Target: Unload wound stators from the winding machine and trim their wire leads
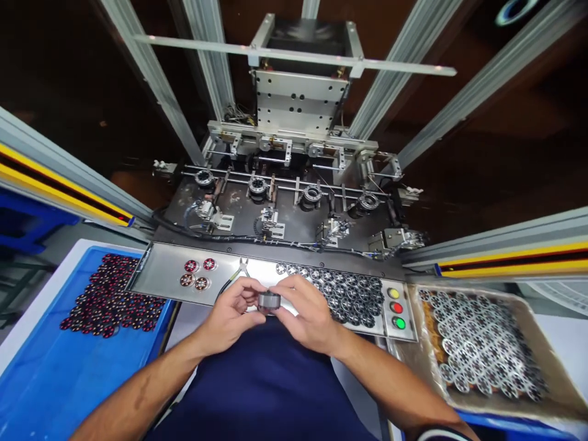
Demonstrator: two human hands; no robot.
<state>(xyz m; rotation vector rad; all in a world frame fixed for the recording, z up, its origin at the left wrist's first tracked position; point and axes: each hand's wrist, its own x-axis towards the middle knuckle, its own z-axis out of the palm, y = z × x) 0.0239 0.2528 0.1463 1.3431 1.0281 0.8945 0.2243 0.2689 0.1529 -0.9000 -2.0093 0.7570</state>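
Between my two hands is a small dark-grey metal ring [269, 301], held upright in front of my body; it looks like a motor part. My left hand [233, 312] grips its left side with fingers and thumb. From the right, my right hand [307, 313] pinches the same ring. Just beyond my left hand lies a pair of side cutters [243, 266] on the metal tray [160, 269]. Several round parts with red and copper-coloured centres [201, 283] sit on the tray to the left. Rows of silver-and-black round parts [351, 291] lie to the right of my right hand.
A machine bed [239, 205] with several round fixtures [312, 195] stands behind the tray. Push buttons [395, 307] are at the tray's right end. At left is a blue bin [41, 367] of dark parts; at right, a lined box [558, 392] of silver parts. Yellow-edged posts [519, 260] flank both sides.
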